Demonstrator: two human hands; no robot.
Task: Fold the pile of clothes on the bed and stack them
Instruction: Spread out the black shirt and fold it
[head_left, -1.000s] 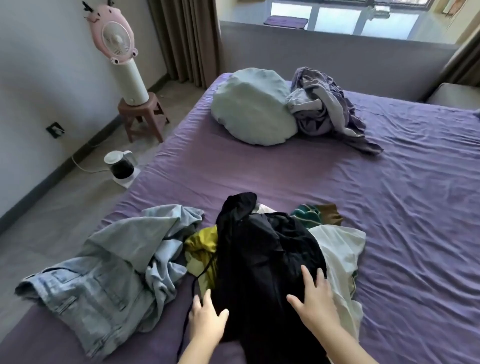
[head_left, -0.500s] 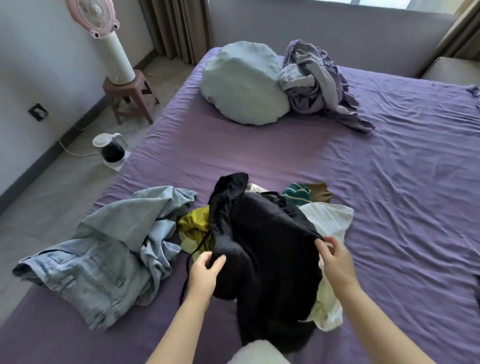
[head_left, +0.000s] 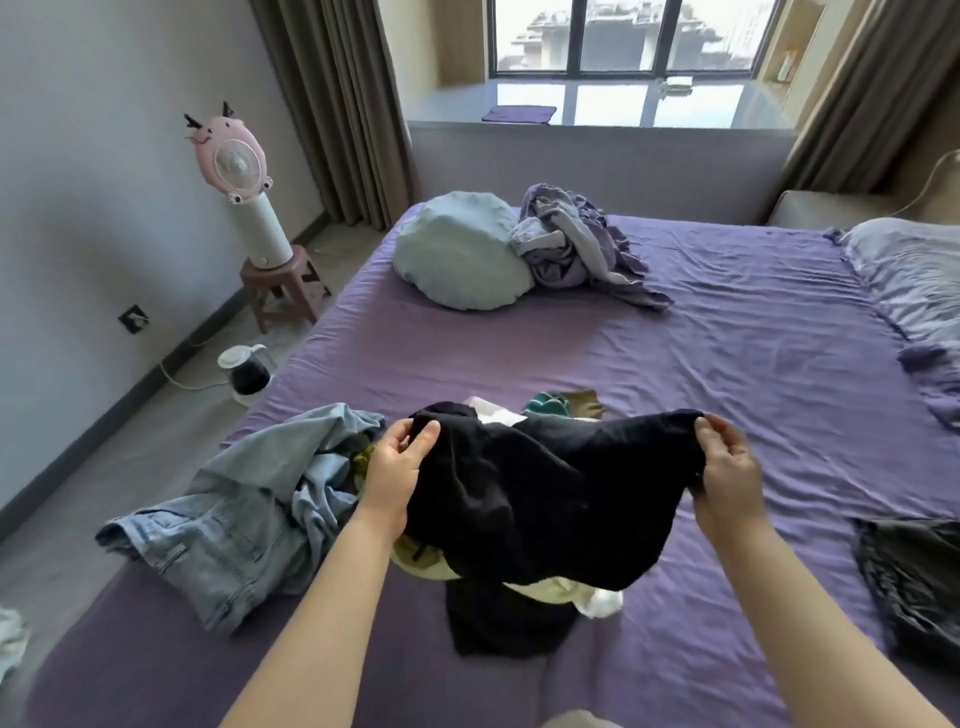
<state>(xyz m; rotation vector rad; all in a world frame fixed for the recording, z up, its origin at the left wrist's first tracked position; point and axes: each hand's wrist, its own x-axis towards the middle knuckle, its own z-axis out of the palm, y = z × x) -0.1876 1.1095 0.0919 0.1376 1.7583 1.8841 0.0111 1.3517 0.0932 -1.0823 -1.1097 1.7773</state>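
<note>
Left hand (head_left: 397, 467) and right hand (head_left: 727, 467) each pinch a top corner of the black garment (head_left: 545, 493), fingers clamped on cloth, held just above the pile (head_left: 467, 566); risk: its trailing hem drags loose pieces along.

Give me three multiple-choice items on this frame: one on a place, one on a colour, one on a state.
1. Where do the jeans lie?
A. left of the black garment
B. on the stool
C. on the window ledge

2. What colour is the bed sheet?
A. white
B. purple
C. green

3. How is the black garment held?
A. by one hand
B. by both hands
C. untouched

Key: 1 A, the denim is beside the left hand. 2 B, purple throughout. 3 B, the left hand and right hand each grip an upper edge.
</note>
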